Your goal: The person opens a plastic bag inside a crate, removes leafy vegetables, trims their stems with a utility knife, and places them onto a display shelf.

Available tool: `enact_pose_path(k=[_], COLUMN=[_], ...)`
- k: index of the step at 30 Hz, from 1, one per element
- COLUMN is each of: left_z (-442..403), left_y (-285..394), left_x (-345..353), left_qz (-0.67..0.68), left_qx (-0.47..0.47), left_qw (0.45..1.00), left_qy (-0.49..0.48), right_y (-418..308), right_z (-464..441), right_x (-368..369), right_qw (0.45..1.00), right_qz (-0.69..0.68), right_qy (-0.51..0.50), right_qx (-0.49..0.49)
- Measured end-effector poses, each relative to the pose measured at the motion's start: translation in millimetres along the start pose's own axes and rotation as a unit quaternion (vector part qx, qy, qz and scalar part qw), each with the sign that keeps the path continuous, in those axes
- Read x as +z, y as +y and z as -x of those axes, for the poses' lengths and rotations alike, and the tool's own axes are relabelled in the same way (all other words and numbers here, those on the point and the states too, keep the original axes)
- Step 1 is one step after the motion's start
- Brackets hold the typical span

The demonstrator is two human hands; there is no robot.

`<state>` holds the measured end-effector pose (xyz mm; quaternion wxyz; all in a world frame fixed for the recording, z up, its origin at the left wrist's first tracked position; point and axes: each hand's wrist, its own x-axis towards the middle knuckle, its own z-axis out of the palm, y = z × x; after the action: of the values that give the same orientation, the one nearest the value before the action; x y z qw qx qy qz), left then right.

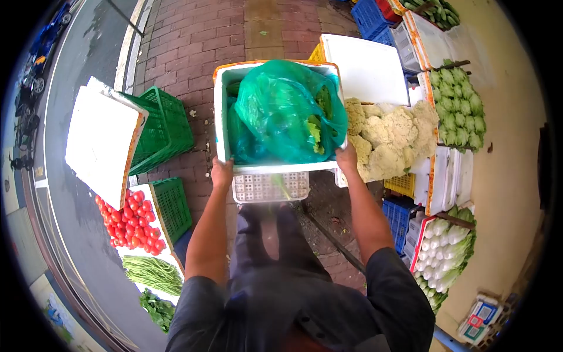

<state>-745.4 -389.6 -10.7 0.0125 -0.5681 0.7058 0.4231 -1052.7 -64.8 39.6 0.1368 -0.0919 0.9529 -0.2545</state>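
Currently, both hands are clamped on a white foam box (281, 169), well apart from each other: the left hand (223, 173) grips its near left corner, the right hand (346, 158) its near right corner. Orange tape edges part of the box's rim. Inside it lies a translucent green plastic bag (275, 105) of leafy vegetables, bulging above the rim, with some leaves (316, 134) showing at its right side. The box is in front of the person's body, above brick paving (190, 38); a pale perforated plastic crate (270, 191) shows just below its near edge in the view.

Just to the right of the box is a heap of cauliflower (390, 138), with a flat white foam panel (369, 71) beyond it. Farther right are rows of pale green leafy heads (458, 108) and, nearer the person, white-stemmed greens (440, 246). On the left, white foam panels (102, 141) lean over part of a green plastic crate (167, 126). Nearer are red tomatoes (135, 222), then long green beans (152, 274) and a pile of dark leafy greens (157, 311).
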Motion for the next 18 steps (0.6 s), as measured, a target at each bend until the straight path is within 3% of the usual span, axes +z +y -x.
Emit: enact_pose_path(k=[1,4,6,9,11,12,16,18], left_z=[0,14,49,79,104,105,115,115], left_y=[-2,30,111,192,235,238,260,271], left_x=[4,1,-28,-13,-3,14,45,52], left_qz=[-0.006,-0.031,0.079,0.215,0.169,0.168,0.14,0.153], left_qx=[0.006,0.159,0.182,0.269,0.275,0.335,0.317,0.25], left_qw=[1.0,0.96,0.962,0.935,0.947,0.927,0.933,0.947], left_qy=[0.026,0.227,0.189,0.091,-0.003,-0.015,-0.092,-0.13], right_y=[-19,-46,-88,-141,-148,-144,-136,-132], right_z=[8,12,7,0,-9,-17,-40,-49], right_x=[-14,-36,-54,-64,-55,-49,-41,-47], right_qw=[0.999,0.956,0.961,0.965,0.954,0.959,0.952,0.928], right_qz=[-0.003,-0.016,-0.22,-0.105,-0.007,-0.05,-0.228,-0.317], right_qy=[0.027,0.249,0.119,0.043,0.041,0.016,-0.072,-0.158], right_qx=[-0.035,-0.153,-0.116,-0.238,-0.295,-0.277,-0.192,-0.112])
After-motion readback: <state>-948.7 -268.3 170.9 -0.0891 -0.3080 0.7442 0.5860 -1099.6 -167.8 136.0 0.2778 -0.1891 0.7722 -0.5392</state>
